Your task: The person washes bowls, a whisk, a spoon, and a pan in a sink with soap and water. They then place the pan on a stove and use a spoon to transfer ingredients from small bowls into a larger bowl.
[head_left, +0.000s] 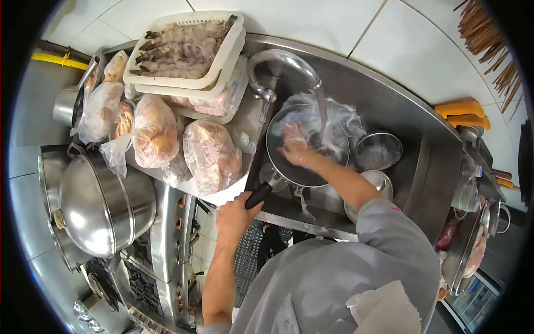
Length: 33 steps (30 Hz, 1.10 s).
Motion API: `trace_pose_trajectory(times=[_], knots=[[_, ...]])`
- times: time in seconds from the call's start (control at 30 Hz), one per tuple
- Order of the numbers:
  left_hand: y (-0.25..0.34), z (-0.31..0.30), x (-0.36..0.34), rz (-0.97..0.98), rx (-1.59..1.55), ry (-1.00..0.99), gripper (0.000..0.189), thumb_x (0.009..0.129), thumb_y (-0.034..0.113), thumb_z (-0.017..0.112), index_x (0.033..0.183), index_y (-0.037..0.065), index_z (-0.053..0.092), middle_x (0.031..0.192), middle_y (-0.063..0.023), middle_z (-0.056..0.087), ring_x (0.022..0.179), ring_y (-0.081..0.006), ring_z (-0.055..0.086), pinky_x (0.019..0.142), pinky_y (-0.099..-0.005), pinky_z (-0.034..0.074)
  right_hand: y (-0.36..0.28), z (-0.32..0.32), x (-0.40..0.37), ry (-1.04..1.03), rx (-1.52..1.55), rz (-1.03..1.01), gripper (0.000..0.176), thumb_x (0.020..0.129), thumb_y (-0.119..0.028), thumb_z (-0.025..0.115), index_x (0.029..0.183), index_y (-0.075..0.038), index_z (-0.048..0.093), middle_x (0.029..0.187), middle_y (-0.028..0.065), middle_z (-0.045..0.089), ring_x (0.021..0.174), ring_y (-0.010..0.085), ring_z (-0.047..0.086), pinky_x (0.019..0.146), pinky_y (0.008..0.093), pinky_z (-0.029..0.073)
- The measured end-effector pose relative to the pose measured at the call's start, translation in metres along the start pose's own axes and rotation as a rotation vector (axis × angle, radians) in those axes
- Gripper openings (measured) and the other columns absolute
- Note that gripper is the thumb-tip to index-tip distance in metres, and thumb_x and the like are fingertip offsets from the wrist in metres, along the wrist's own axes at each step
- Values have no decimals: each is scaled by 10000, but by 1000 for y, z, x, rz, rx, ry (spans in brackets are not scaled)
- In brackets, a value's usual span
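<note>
My left hand (236, 217) is closed round the black handle (259, 196) of a frying pan (279, 161) at the sink's near left edge. The pan rests tilted in the steel sink (384, 83). Inside it is my right hand (297, 149), low against the pan's inner surface. Its fingers are blurred by water and suds, so their grip and anything under them are hidden. From the curved faucet (286, 57) a stream of water (322, 114) runs into the pan, and white foam spreads along its far rim.
Right of the pan sit a small metal bowl (379, 151) and a round lid-like piece (384, 179). On the left, a white basket of shrimp (189, 47) stands beside bagged meat (211, 156). A large domed pot (92, 206) stands lower left.
</note>
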<state>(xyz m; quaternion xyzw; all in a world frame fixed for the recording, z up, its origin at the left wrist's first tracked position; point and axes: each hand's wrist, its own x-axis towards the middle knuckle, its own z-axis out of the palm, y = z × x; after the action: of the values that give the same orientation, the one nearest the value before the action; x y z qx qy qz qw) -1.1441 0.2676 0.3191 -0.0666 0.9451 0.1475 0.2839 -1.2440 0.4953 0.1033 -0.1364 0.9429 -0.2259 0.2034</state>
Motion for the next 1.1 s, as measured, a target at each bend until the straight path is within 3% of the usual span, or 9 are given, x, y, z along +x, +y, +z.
trace_pose_trajectory(times=[0.17,0.37,0.4,0.43,0.47,0.73,0.93,0.97,1.1], knots=[[0,-3,1,30,-37,15,473,759,479,688,1108,161,657,844,-172,678,815,-345,655,741,-430,513,29,-41,-73,-348,-172,-354,715,898,-246,521,1477,-124,119,1541,152,58,1419,364,30,1127,531,148],[-13,12,1,75,-21,39,461,782,456,669,1113,136,649,870,-164,681,828,-352,650,741,-437,507,49,-8,22,-128,-529,-120,531,784,-97,517,1307,-59,436,1392,189,366,1320,421,261,1087,557,198],[-10,9,6,56,-27,25,464,780,459,670,1115,138,649,874,-165,681,830,-354,649,740,-438,508,41,17,20,79,-185,-275,495,769,-77,514,1263,-71,486,1353,204,415,1296,414,308,1084,517,238],[-7,8,9,35,-21,29,460,777,458,674,1109,140,653,868,-168,680,830,-357,648,738,-439,509,4,1,16,-252,66,-168,485,768,-32,496,1250,-80,508,1332,219,452,1275,396,365,1088,467,264],[-7,7,6,32,-7,35,456,775,457,677,1103,141,656,862,-170,679,830,-360,648,735,-440,509,1,16,-7,70,232,-438,511,788,8,474,1294,-65,485,1353,201,457,1257,351,423,1082,406,296],[-2,6,13,82,3,12,445,753,457,697,1079,155,674,805,-156,677,794,-336,657,708,-416,510,51,-83,-102,-733,424,-132,326,883,-63,553,1206,-69,599,1305,152,531,1206,257,501,1010,359,399],[5,-4,18,41,19,-18,445,736,456,710,1062,154,686,787,-149,676,778,-323,662,707,-410,508,-26,19,-10,260,738,40,266,923,-153,508,1126,7,572,933,96,649,877,208,583,802,344,466],[-1,0,17,46,-16,34,451,734,465,710,1056,150,687,781,-143,678,763,-319,663,701,-408,507,-50,0,-18,331,790,116,169,879,-81,498,973,4,609,854,210,638,726,272,586,688,412,463],[-4,-5,16,29,-31,-22,456,730,441,724,1070,141,678,811,-143,683,773,-322,665,707,-396,514,22,-21,-75,-285,389,-315,211,851,-49,498,1017,-61,629,897,209,624,858,325,611,763,419,468]])
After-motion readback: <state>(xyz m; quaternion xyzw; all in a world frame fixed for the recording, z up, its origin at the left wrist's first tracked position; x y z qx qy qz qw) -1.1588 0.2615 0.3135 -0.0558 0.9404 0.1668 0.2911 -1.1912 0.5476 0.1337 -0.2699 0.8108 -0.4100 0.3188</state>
